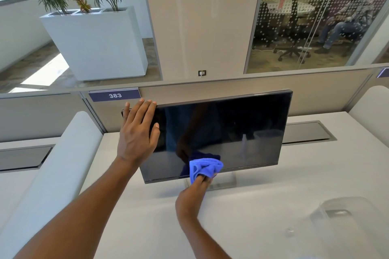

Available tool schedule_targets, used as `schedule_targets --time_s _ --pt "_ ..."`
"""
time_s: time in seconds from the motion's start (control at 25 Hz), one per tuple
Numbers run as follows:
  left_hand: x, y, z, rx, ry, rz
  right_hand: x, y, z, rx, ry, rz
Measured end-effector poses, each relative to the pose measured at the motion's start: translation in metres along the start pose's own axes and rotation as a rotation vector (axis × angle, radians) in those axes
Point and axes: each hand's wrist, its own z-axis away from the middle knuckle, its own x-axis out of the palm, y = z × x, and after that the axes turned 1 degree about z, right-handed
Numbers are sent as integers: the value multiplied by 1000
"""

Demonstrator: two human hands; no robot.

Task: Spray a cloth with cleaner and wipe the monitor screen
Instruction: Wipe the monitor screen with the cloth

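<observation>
Left hand [137, 132] steadying monitor [221, 132], right hand [194, 193] pressing cloth [204, 167] on screen

Two bare forearms, no sleeves, left hand [136, 132], right hand [194, 192], unadorned

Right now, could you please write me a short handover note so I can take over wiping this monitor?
Left hand: open, flat against the upper left corner of the monitor, steadying it.
Right hand: gripping the bunched blue cloth, pressed on the screen's lower edge, left of centre.
Spray bottle: a blurred clear shape on the desk at right is probably it.
Done: wiping is underway; whether the cloth was sprayed cannot be seen.
Left: judging by eye, probably the rest of the screen.
</observation>
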Motion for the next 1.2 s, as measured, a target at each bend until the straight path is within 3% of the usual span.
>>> schedule_targets --time_s 0.4,0.68,1.2 --pt "-6 -1 0 5 -50 -12 -31 -22 29 116 -590 -6" --pt "-17 10 -2 -35 -89 -46 -86 -9 13 423 -670 -309" --pt "-27 21 -3 -89 -161 -94 -176 12 -5 310 -818 -323"
